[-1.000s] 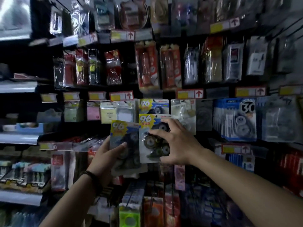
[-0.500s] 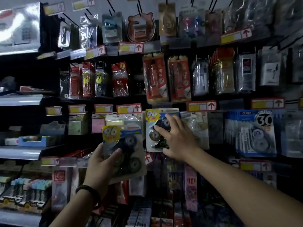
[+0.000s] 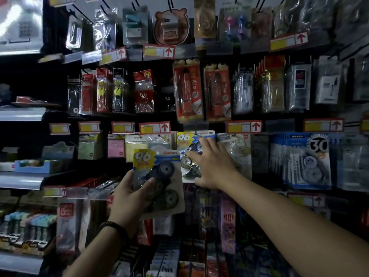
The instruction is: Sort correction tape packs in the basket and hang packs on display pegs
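Head view — left hand [image 3: 127,193] grip around held pack [image 3: 159,182]; right hand [image 3: 211,162] outstretched, fingers spread flat on hanging pack [image 3: 187,154].

One "96" correction tape pack [image 3: 159,182] tilted — second pack [image 3: 189,154] hanging upright on peg

Dim shop, dark pegboard wall [image 3: 339,116], grey shelves [image 3: 22,114], prob. metal

The left hand [image 3: 129,193] rises from seven o'clock, thumb wrapped forward in a grip, a dark bracelet on its wrist. The right hand [image 3: 214,166] reaches from four o'clock, fingers spread flat, pointing toward eleven.
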A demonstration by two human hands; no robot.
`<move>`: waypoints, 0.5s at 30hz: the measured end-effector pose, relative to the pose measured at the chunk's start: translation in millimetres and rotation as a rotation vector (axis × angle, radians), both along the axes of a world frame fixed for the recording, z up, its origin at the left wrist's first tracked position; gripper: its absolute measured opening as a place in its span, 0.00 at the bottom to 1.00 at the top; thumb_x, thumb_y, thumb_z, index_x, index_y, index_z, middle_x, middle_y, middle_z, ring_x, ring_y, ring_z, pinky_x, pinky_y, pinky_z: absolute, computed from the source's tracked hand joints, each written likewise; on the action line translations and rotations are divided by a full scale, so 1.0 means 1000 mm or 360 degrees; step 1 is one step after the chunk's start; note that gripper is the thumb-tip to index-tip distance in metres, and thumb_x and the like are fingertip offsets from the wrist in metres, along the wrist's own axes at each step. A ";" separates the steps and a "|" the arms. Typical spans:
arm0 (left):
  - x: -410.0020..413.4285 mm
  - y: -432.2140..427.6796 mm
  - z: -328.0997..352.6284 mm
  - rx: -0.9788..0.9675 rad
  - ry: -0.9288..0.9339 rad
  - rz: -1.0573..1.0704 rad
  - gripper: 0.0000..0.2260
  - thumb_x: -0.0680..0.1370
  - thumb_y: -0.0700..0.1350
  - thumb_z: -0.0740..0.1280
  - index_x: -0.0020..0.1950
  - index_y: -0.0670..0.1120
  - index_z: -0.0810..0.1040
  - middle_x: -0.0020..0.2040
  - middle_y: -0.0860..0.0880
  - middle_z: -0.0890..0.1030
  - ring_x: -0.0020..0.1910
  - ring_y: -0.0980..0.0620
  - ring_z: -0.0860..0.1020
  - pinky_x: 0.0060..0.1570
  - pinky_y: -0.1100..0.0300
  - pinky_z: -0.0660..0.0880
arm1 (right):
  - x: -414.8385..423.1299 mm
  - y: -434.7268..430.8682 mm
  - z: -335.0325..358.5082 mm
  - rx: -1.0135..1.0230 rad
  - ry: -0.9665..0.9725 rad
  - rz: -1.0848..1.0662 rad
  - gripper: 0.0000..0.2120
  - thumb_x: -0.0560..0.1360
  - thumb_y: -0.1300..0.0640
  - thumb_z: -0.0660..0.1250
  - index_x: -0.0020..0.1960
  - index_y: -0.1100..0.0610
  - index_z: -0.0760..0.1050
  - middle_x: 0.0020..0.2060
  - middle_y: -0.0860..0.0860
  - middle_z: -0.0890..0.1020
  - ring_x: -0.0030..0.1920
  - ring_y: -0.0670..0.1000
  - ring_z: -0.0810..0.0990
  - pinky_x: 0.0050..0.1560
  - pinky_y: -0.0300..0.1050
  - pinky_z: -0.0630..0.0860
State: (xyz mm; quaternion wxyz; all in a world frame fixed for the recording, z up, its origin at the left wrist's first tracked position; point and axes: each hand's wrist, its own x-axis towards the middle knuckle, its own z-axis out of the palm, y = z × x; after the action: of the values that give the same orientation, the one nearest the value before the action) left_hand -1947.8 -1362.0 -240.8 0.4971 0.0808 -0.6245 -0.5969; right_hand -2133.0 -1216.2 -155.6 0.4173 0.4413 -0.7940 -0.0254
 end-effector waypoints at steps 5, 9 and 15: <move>-0.004 0.003 -0.001 0.0033 -0.0027 -0.0016 0.12 0.82 0.37 0.71 0.64 0.49 0.82 0.53 0.45 0.89 0.55 0.40 0.88 0.56 0.36 0.84 | -0.005 -0.006 -0.007 0.0005 0.0029 -0.0040 0.46 0.70 0.40 0.76 0.82 0.44 0.59 0.80 0.63 0.54 0.77 0.65 0.58 0.72 0.60 0.66; -0.005 0.004 0.001 0.0019 -0.0050 -0.0043 0.12 0.83 0.38 0.70 0.64 0.49 0.81 0.53 0.47 0.90 0.52 0.47 0.89 0.47 0.48 0.87 | -0.003 -0.005 -0.013 -0.0068 -0.0119 0.0029 0.41 0.74 0.44 0.73 0.83 0.48 0.59 0.82 0.62 0.51 0.80 0.65 0.54 0.77 0.61 0.63; -0.020 0.010 0.006 0.0119 -0.0082 -0.0040 0.10 0.82 0.38 0.72 0.63 0.47 0.82 0.54 0.45 0.89 0.56 0.42 0.87 0.54 0.40 0.86 | 0.005 0.023 -0.039 -0.0509 -0.0240 0.0914 0.34 0.75 0.43 0.71 0.77 0.54 0.69 0.75 0.53 0.69 0.76 0.55 0.67 0.74 0.57 0.71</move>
State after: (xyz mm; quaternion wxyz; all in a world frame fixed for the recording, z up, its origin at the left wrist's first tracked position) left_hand -1967.5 -1352.0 -234.5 0.4700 0.1067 -0.6153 -0.6238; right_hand -2128.4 -1193.3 -195.0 0.4115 0.5766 -0.6598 0.2509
